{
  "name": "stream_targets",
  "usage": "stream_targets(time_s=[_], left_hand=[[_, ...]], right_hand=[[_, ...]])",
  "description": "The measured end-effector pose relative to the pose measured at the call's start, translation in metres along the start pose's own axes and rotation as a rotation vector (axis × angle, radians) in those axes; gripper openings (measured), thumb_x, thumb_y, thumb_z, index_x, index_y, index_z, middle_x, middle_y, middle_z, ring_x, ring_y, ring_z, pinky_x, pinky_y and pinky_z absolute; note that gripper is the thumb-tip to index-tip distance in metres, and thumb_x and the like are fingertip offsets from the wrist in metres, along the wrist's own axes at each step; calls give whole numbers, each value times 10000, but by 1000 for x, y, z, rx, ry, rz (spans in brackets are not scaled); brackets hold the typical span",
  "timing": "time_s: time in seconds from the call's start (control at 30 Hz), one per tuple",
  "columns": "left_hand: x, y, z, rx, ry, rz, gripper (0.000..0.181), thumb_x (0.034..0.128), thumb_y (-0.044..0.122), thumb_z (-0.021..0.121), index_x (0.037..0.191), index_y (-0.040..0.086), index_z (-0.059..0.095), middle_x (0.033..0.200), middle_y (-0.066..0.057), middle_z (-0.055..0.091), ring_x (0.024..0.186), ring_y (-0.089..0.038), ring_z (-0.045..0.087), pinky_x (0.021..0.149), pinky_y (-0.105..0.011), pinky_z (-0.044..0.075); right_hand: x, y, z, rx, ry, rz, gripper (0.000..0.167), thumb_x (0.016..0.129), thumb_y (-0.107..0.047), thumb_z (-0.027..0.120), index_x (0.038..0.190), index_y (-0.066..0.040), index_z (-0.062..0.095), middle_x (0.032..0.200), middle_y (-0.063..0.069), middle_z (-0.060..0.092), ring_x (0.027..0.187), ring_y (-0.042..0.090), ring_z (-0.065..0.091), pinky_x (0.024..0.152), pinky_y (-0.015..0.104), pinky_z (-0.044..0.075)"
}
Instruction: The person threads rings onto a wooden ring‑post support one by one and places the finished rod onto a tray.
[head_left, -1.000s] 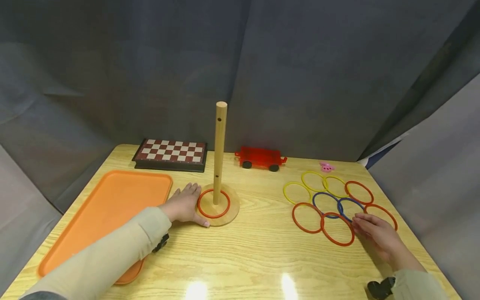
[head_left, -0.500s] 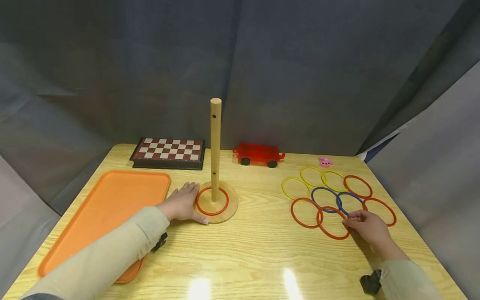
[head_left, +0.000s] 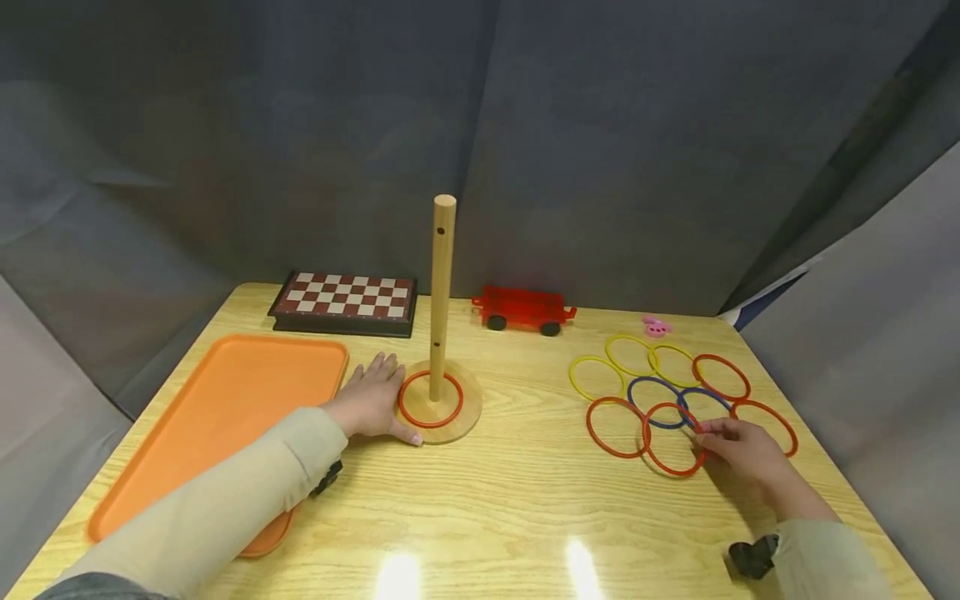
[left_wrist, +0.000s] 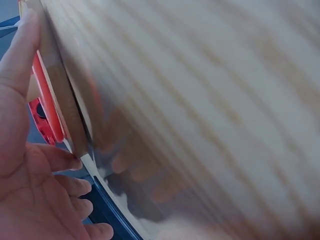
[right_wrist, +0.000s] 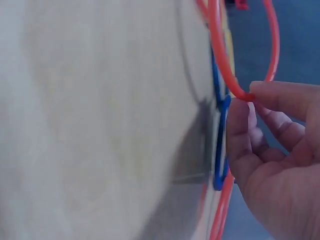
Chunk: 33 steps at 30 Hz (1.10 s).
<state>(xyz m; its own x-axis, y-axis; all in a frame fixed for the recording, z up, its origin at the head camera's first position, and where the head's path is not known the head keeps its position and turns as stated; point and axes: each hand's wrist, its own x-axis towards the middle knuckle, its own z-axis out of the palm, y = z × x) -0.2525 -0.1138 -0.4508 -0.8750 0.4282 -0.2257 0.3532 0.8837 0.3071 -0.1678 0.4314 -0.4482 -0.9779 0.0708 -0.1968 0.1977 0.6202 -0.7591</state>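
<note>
My right hand pinches a red ring between thumb and fingertips. In the right wrist view, this ring stands tilted above the table. Left hand rests against the left side of a round wooden base, thumb and fingers spread along its edge. From the base rises an upright wooden peg. Another red ring lies on the base around the peg. Several other rings, among them a yellow ring and a blue ring, lie overlapping on the table near my right hand.
An orange tray lies under and beyond my left forearm. At the back are a folded chessboard case, a red toy wagon and a small pink toy piece. A grey curtain hangs behind the table.
My right hand has moved slightly left and taken hold of the nearest red ring, whose near side has risen a little. The left hand stays at the base.
</note>
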Motion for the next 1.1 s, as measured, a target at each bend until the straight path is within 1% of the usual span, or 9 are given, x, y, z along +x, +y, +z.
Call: stream_targets(time_s=[0.07, 0.17, 0.3, 0.43, 0.63, 0.73, 0.83, 0.97, 1.1], left_hand=[[0, 0, -2, -2, 0, -2, 1288, 729, 659, 852, 1592, -89, 258, 1678, -286, 120, 1554, -448, 42, 1226, -628, 106], [0, 1, -4, -1, 3, -2, 1290, 726, 660, 853, 1593, -88, 258, 1678, -286, 120, 1554, -448, 47, 1227, -626, 102], [1, 1, -7, 1, 11, 0, 1282, 727, 654, 856, 1590, -88, 266, 1674, -285, 143, 1553, -446, 67, 1225, -630, 107], [2, -1, -6, -6, 12, 1, 1286, 729, 652, 856, 1594, -87, 256, 1674, -273, 163, 1554, -435, 87, 1224, -633, 107], [2, -3, -4, -16, -2, 5, 1301, 731, 656, 850, 1598, -90, 231, 1679, -265, 152, 1556, -426, 89, 1227, -626, 98], [1, -3, -3, -10, -5, 0, 1300, 730, 654, 852, 1597, -92, 234, 1677, -266, 157, 1556, -426, 95, 1228, -623, 100], [0, -3, -3, -10, -5, -5, 1302, 725, 651, 857, 1595, -94, 239, 1673, -270, 167, 1554, -428, 101, 1227, -626, 101], [1, -4, -1, -14, -5, -4, 1308, 722, 656, 856, 1598, -89, 233, 1674, -267, 167, 1555, -424, 97, 1228, -626, 94], [3, -4, 2, -5, 5, -1, 1304, 723, 665, 850, 1602, -77, 237, 1676, -257, 175, 1558, -415, 98, 1229, -624, 92]], right_hand=[[1, -4, -2, 96, -6, -7, 384, 1069, -78, 552, 1295, 226, 495, 1027, 69, 683, 841, 49, 652, 764, 252, 592], [4, -16, -7, 256, -18, -28, 314, 1066, -59, 557, 1293, 156, 528, 988, -32, 666, 837, 43, 667, 777, 243, 598], [14, -43, -14, 520, -24, -89, 175, 1038, -19, 599, 1202, -80, 612, 940, -59, 686, 845, 68, 699, 773, 221, 595], [26, -80, -14, 626, -20, -174, 185, 1020, -24, 635, 1127, -175, 644, 924, -40, 700, 832, 76, 695, 755, 197, 588], [36, -154, -7, 659, -86, -251, 166, 1023, -44, 635, 1166, -127, 642, 1000, -32, 737, 880, 95, 693, 790, 201, 584], [35, -198, 0, 613, -92, -242, 180, 1018, -108, 667, 1192, -143, 637, 1012, -41, 719, 892, 106, 679, 797, 194, 561], [31, -241, 9, 632, -116, -284, 190, 1004, -108, 689, 1191, -129, 658, 1029, -15, 702, 899, 122, 677, 812, 202, 561], [24, -293, 23, 808, -197, -381, 188, 977, -39, 705, 1164, -61, 690, 1032, 54, 677, 861, 150, 668, 817, 223, 583], [19, -334, 41, 937, -264, -421, 150, 973, 3, 695, 1115, -47, 706, 992, 78, 663, 802, 159, 650, 783, 221, 585]])
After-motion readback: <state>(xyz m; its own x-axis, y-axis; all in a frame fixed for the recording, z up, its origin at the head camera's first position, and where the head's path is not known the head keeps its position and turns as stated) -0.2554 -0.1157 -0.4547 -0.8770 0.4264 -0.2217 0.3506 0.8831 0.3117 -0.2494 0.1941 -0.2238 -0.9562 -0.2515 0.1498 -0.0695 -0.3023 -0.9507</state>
